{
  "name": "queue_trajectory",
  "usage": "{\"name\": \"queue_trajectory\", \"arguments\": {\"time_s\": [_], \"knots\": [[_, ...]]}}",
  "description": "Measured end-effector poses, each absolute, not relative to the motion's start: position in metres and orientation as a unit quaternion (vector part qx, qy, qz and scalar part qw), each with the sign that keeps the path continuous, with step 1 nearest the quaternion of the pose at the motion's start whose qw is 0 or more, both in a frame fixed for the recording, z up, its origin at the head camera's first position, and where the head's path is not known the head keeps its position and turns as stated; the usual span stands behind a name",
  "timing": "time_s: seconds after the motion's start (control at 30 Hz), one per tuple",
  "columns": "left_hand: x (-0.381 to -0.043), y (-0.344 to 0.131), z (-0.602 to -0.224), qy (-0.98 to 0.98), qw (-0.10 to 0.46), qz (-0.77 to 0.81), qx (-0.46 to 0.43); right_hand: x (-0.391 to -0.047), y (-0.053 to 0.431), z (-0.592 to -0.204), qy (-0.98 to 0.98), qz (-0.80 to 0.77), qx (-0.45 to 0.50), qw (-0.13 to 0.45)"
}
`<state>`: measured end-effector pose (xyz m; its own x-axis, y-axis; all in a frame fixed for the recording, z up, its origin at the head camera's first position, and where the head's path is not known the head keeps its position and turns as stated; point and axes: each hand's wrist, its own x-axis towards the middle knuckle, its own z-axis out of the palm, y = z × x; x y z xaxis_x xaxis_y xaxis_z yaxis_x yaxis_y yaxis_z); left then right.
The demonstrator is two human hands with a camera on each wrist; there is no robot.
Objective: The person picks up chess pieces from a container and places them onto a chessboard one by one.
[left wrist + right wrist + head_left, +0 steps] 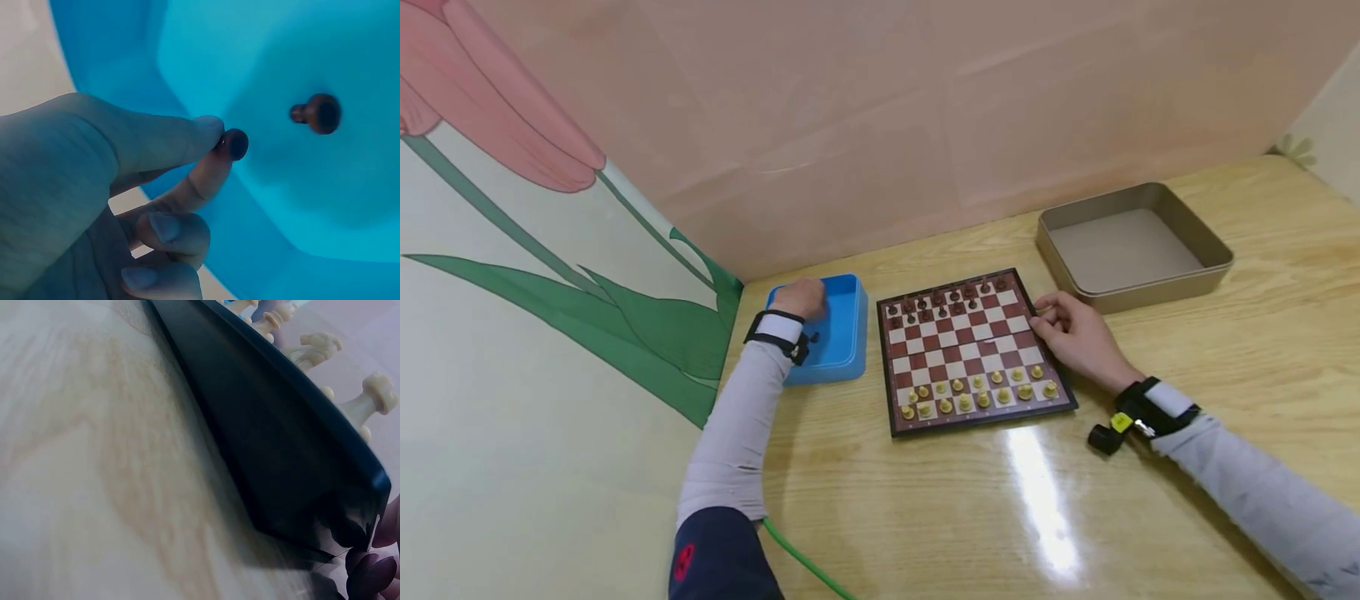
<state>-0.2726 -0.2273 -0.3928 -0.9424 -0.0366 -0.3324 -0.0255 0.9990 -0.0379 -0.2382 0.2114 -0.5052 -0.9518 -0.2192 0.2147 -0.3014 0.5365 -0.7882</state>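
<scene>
Inside the blue box [847, 333], my left hand [802, 297] pinches a small dark brown chess pawn [237, 145] between thumb and index finger. Another dark pawn [323, 114] lies on its side on the box floor. To the right is a chessboard [958, 351] with yellow pieces [964, 402] lined up along the near side and dark brown pieces [937, 297] along the far side. The far second row ends short of the right edge. My right hand [1078, 337] touches the board's right edge, its fingers loosely bent.
A brown open tray [1138, 281] stands at the back right, behind my right hand. The pinkish wall [925, 125] rises behind the table [880, 517]. A green cable [805, 560] runs beside my left arm.
</scene>
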Motion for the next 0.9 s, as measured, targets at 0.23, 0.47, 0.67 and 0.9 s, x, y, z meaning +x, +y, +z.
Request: {"name": "queue_trajectory", "arguments": {"time_s": [0.23,0.47,0.67,0.9], "knots": [[-0.264,-0.217,-0.376,0.991,0.13,-0.003,0.012,-0.236,0.216,-0.504,-0.876,0.459,0.145,0.045],[-0.25,-0.199,-0.348,0.996,0.077,-0.015,0.041,-0.235,0.212,-0.503,-0.874,0.46,0.149,0.047],[-0.24,-0.177,-0.328,0.997,0.013,-0.006,0.082,-0.233,0.21,-0.503,-0.872,0.467,0.144,0.042],[-0.239,-0.137,-0.321,0.988,-0.016,0.018,0.151,-0.234,0.211,-0.505,-0.872,0.47,0.131,0.037]]}}
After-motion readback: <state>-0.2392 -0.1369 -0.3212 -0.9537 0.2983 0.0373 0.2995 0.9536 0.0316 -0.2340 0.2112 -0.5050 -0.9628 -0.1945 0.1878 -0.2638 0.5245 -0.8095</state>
